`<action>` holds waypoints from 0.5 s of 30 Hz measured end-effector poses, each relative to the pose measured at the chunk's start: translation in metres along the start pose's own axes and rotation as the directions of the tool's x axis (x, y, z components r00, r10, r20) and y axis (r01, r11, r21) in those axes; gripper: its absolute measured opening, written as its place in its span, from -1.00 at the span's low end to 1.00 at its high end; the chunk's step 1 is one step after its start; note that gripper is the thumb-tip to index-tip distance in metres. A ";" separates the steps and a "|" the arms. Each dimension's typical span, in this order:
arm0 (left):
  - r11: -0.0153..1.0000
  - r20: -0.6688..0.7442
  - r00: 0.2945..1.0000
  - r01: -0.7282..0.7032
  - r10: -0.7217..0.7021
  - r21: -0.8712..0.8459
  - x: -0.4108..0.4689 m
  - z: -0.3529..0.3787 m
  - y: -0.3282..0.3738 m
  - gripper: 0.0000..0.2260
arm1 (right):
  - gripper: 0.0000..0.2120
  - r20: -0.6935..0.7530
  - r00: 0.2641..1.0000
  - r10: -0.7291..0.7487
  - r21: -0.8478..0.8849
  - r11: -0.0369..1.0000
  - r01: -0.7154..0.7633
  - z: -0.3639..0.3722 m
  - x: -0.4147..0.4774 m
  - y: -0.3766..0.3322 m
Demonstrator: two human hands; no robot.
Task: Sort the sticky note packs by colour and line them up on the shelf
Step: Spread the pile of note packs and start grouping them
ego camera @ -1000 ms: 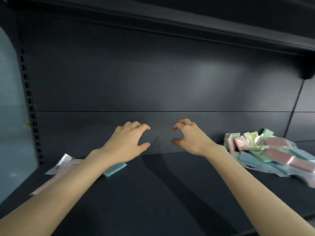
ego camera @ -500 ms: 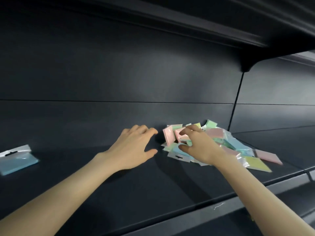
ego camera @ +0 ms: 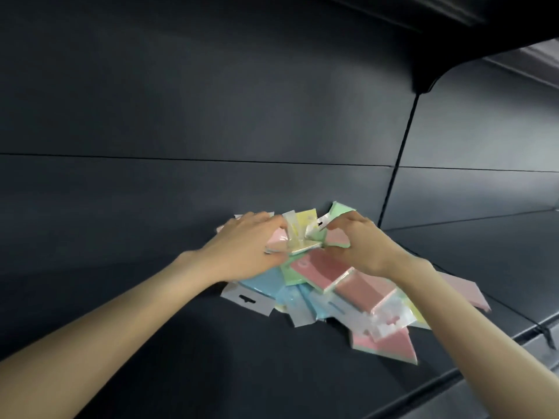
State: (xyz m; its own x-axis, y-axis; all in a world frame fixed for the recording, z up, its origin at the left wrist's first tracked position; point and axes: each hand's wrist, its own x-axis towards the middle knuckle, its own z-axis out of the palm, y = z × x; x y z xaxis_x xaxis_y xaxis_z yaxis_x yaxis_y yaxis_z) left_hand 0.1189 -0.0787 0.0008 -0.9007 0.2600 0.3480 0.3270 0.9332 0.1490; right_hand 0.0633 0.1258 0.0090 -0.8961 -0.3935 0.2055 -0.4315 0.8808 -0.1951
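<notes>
A loose pile of sticky note packs [ego camera: 357, 290] in pink, blue, green and yellow lies on the dark shelf [ego camera: 169, 343] against the back wall. Both hands are on the top of the pile. My left hand [ego camera: 242, 247] curls over a pink pack [ego camera: 277, 239], fingers above and thumb under its edge. My right hand [ego camera: 364, 246] pinches the white hang tab of a pale green pack [ego camera: 316, 234]. A yellow pack [ego camera: 306, 218] stands tilted between the two hands. A blue pack [ego camera: 266, 281] pokes out beneath my left wrist.
The shelf's front edge [ego camera: 447, 382] runs diagonally at the lower right. A dark back panel [ego camera: 211, 116] rises behind the pile, with a vertical seam [ego camera: 399, 152] to the right. An upper shelf's bracket [ego camera: 423, 77] hangs overhead at the top right.
The view has swung right from the shelf's left end to the pile. Both hands have reached forward from empty air onto the pile and closed on packs at its top.
</notes>
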 end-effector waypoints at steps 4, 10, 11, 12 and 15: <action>0.998 0.049 0.998 0.035 -0.033 -0.052 0.032 0.019 0.009 -0.55 | -0.64 0.068 0.997 -0.024 -0.011 1.000 0.025 0.004 0.020 0.025; 0.982 0.082 0.981 0.181 -0.177 -0.045 0.047 0.042 0.025 -0.51 | -0.57 0.107 0.985 -0.138 0.100 0.987 0.127 0.013 0.046 0.058; 0.973 0.082 0.972 0.224 -0.220 -0.053 0.045 0.046 0.029 -0.50 | -0.57 0.103 0.978 -0.183 0.115 0.978 0.171 0.016 0.050 0.062; 0.960 0.084 0.960 0.272 -0.266 -0.068 0.043 0.049 0.033 -0.49 | -0.58 0.109 0.967 -0.229 0.135 0.968 0.214 0.017 0.053 0.065; 0.912 0.075 0.918 0.397 -0.391 -0.104 0.037 0.060 0.050 -0.42 | -0.62 0.131 0.929 -0.345 0.202 0.927 0.316 0.023 0.060 0.077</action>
State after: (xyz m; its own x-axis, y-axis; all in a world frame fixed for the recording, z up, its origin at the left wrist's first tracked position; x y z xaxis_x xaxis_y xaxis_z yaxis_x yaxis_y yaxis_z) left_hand 0.0853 -0.0079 -0.0343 -0.9755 -0.1073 0.1921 -0.0292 0.9284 0.3704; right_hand -0.0262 0.1637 -0.0153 -0.6975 -0.7042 0.1327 -0.7041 0.6390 -0.3097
